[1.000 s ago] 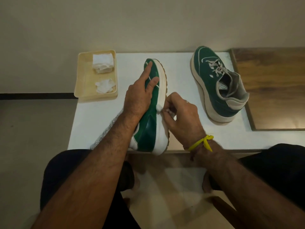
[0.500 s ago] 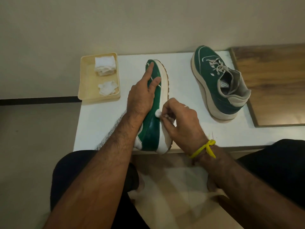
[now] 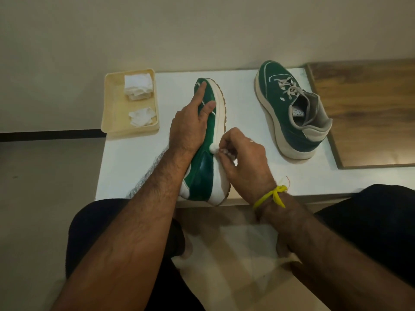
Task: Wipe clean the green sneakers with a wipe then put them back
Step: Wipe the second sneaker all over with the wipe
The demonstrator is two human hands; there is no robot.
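Note:
One green sneaker point(image 3: 205, 167) lies on its side on the white table point(image 3: 139, 158), its cream sole facing right. My left hand point(image 3: 190, 124) presses flat on its green upper, fingers stretched toward the toe. My right hand point(image 3: 242, 158) pinches a small white wipe point(image 3: 213, 149) against the edge where the upper meets the sole, near the middle of the shoe. The second green sneaker point(image 3: 289, 111) stands upright at the table's right, laces up, with no hand near it.
A cream tray point(image 3: 112, 113) at the table's back left holds a folded stack of wipes point(image 3: 138, 86) and a crumpled one point(image 3: 142, 116). A wooden board point(image 3: 368, 113) lies at the right. My knees sit below the table's front edge.
My right hand with the wipe has slid a little along the sole edge toward the heel. The left hand keeps pressing the shoe. The view shifted slightly.

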